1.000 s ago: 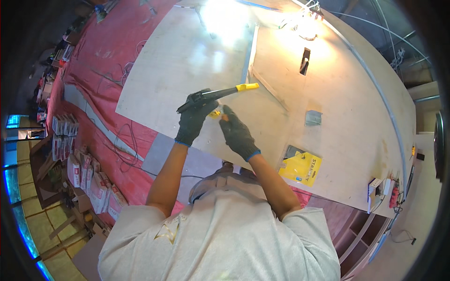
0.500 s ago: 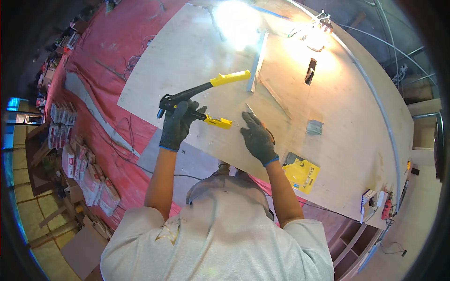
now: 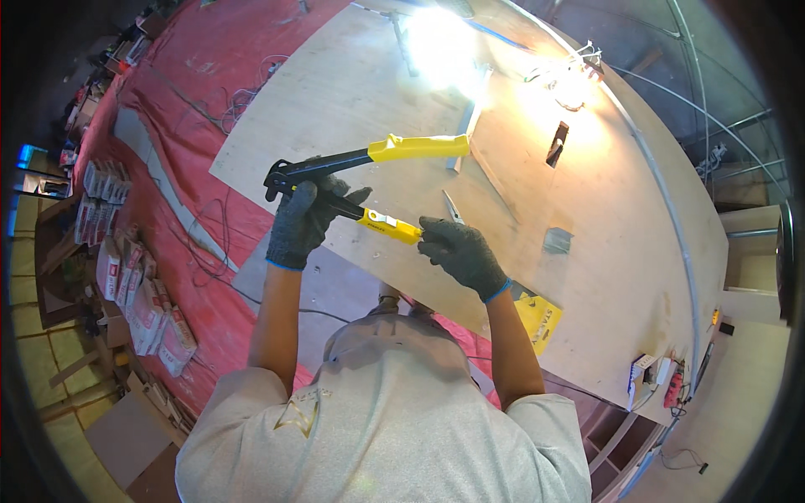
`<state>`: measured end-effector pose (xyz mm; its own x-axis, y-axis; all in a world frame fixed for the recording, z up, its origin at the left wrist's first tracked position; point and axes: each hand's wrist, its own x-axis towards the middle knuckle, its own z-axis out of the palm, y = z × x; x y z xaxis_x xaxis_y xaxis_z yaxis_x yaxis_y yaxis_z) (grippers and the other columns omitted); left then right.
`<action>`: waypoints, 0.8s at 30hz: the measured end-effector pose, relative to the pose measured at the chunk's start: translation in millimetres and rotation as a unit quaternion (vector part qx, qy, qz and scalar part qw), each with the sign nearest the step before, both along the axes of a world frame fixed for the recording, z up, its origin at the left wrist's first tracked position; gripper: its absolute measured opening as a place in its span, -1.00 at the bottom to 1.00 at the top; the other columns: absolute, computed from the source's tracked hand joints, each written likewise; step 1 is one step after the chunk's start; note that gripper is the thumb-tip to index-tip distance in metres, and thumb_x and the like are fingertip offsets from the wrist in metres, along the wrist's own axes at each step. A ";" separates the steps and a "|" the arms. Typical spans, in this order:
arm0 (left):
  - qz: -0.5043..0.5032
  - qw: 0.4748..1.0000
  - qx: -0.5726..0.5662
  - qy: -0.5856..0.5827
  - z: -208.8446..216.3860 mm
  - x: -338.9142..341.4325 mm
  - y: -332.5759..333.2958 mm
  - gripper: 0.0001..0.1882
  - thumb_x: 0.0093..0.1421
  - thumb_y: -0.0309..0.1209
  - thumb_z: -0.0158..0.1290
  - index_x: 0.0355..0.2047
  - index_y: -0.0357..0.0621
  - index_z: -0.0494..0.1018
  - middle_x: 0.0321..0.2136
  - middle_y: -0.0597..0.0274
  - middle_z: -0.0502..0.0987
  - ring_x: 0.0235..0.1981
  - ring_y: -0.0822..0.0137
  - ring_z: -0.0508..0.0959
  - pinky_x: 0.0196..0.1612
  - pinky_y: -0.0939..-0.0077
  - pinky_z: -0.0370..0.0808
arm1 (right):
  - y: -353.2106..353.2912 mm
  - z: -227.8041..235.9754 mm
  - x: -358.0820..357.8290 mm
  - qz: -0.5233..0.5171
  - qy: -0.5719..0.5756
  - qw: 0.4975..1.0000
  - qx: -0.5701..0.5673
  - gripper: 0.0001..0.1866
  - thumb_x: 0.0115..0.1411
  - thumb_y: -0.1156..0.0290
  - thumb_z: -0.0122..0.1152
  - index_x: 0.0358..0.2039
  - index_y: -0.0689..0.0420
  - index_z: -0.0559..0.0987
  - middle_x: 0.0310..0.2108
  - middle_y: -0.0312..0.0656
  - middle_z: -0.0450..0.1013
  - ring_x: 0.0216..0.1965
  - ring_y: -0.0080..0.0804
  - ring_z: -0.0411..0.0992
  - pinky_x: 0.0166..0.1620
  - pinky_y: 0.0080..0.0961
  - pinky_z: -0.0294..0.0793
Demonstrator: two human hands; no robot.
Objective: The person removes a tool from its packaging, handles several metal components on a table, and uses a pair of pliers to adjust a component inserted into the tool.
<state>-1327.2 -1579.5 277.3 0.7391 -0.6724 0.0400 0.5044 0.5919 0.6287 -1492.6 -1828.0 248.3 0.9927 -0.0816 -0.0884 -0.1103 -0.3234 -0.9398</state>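
My gloved left hand [image 3: 295,225] is wrapped round the black body of a hand riveter [image 3: 335,162] with yellow grips, close to its head. Its two handles stand spread apart, pointing right. With bent fingers, my gloved right hand [image 3: 461,256] pinches the end of the lower yellow grip. A pointed metal tip, like that of needle-nose pliers [image 3: 453,206], sticks out just beyond my right hand. The rest of it is hidden by the glove, and I cannot tell whether it is held or lies on the board.
Under my hands is a large pale wooden board [image 3: 620,277]. On it are a yellow package card [image 3: 541,323], a small grey piece [image 3: 557,241], thin strips [image 3: 495,180] and a bright lamp [image 3: 440,46]. Red sheeting [image 3: 189,75] and stacked packages [image 3: 151,310] lie to the left.
My right hand has come left to the lower grip's end and its fingers have closed there. The riveter has shifted slightly, its upper handle tilting flatter.
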 end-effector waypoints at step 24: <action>-0.027 0.998 -0.014 -0.060 15.2 1.7 -8.3 -0.67 0.27 -0.13 0.12 -0.09 -0.06 0.50 -0.23 0.30 0.59 -0.12 0.33 0.59 0.32 -0.43 0.06 | 3.0 7.1 -12.9 -0.053 -0.097 0.992 -0.058 -0.70 0.17 0.46 0.27 -0.07 0.21 0.58 -0.27 -0.05 0.58 -0.46 -0.36 0.57 -0.36 -0.50 0.59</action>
